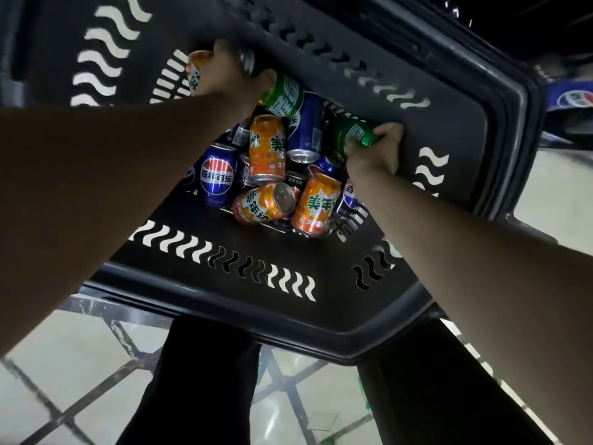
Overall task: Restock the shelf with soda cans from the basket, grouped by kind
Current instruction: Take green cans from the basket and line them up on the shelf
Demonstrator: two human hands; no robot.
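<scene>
A dark plastic basket (pixel 288 303) stands in front of me, with soda cans piled at its bottom. My left hand (pixel 224 73) reaches deep into the far side and grips an orange can (pixel 195 70); a second can's silver end shows by its fingers. A green can (pixel 282 93) lies just right of that hand. My right hand (pixel 375 152) grips another green can (pixel 354 131) near the right wall. Several orange cans (pixel 267 149) and blue cola cans (pixel 216 175) lie loose between my hands.
The basket's walls rise around both forearms, pierced with wavy slots. Pale floor tiles with dark seams (pixel 96 364) lie below, and dark trouser legs (pixel 199 380) stand under the basket. A blue cola pack (pixel 574 97) shows dimly at far right.
</scene>
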